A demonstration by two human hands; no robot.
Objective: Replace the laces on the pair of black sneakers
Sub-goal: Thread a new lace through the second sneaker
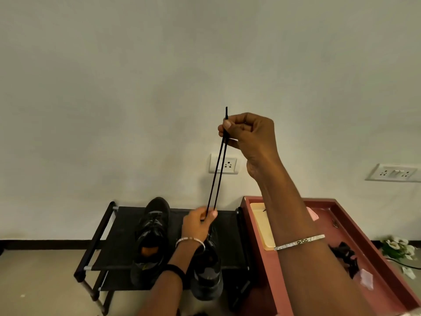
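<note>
1. Right forearm, wearing a silver bangle (299, 242), fills the frame's 5 o'clock. Its right hand (248, 133) is raised, thumb and forefinger clamped on both strands of a black shoelace (218, 169), whose tips poke out toward 12 o'clock.
2. Left hand (198, 222), at 7 o'clock from the right hand, pinches the same 2 strands lower down, fingers curled.
3. Both strands run taut between the hands, then drop into the near sneaker (208, 277) on a black shoe rack (114, 245).
4. Far sneaker (152, 236) stands at its 10 o'clock.
5. At 3 o'clock from the rack, a red tray (262, 247) holds a dark bundle (344, 256).
</note>
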